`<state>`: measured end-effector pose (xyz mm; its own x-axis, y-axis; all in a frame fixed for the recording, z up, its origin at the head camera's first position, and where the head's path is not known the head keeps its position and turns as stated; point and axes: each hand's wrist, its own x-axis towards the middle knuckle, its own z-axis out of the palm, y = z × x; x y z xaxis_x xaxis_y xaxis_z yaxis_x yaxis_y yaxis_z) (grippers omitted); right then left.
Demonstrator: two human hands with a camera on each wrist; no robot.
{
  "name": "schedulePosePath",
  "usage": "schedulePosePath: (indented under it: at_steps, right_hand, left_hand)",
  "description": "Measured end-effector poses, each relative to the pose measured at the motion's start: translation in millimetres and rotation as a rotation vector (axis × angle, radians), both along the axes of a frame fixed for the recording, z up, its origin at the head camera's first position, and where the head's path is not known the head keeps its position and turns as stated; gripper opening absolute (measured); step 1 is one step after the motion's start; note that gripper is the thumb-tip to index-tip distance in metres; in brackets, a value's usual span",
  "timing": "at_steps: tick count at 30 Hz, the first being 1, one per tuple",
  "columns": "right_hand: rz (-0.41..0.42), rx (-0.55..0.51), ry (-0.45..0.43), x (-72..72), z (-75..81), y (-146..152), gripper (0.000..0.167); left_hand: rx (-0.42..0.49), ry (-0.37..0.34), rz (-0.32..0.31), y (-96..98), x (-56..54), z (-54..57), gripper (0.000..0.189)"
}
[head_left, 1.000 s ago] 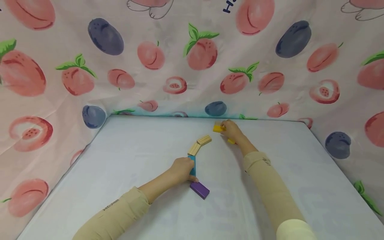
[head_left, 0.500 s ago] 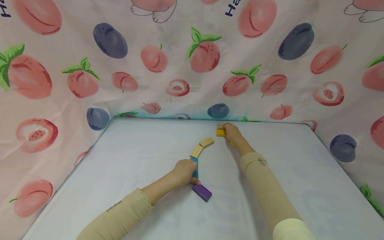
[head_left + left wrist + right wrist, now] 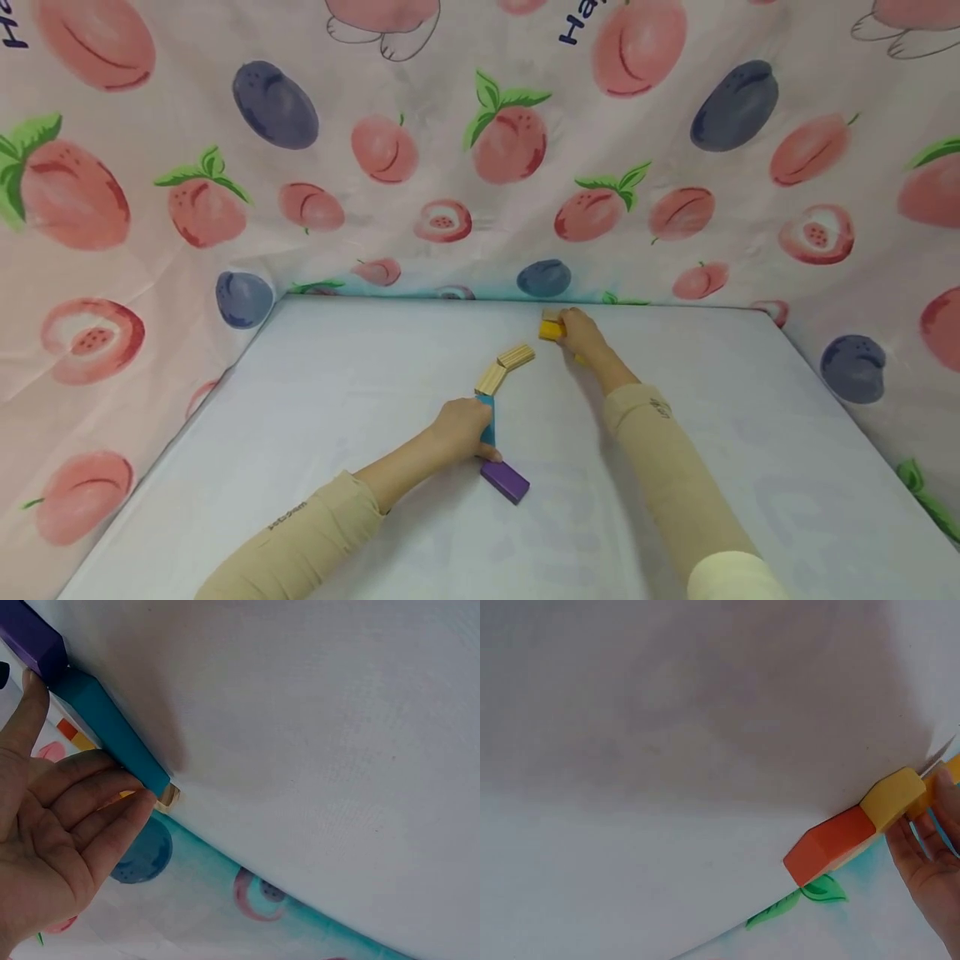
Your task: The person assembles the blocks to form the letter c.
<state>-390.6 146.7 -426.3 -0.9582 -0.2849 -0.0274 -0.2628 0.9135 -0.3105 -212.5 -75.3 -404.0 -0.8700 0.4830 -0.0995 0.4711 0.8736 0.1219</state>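
Note:
In the head view, my left hand [image 3: 459, 429] holds a blue block [image 3: 488, 423], fingers along its left side and thumb at its near end. A purple block [image 3: 506, 482] lies at an angle by that thumb. Beyond the blue block, two plain wooden blocks [image 3: 491, 378] curve away to the right. Farther back, my right hand [image 3: 583, 335] pinches a yellow block [image 3: 552, 331], partly hidden by the fingers. The right wrist view shows another yellow block [image 3: 894, 798] beside those fingers, with an orange-red block [image 3: 832, 841] adjoining it.
A light wooden block [image 3: 551, 315] stands just behind the gripped yellow one. The white tabletop [image 3: 360, 358] ends at a hanging cloth [image 3: 450, 175] printed with peaches and plums, close behind the right hand.
The head view has tilted slightly. My right hand and its yellow block have shifted slightly relative to the plain wooden blocks. The left hand keeps its place on the blue block.

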Motion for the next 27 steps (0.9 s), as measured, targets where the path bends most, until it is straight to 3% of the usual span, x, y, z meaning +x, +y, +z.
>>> schedulePosePath:
  at_steps: [17,27]
  right_hand:
    - [0.069,-0.027,0.038,29.1,20.4,4.1,0.031]
    - [0.126,-0.214,0.050,48.6,25.4,7.2,0.030]
  left_hand:
    - [0.010,0.011,-0.007,-0.3,-0.3,-1.2,0.048]
    - [0.004,-0.019,0.008,0.8,-0.5,0.4,0.047]
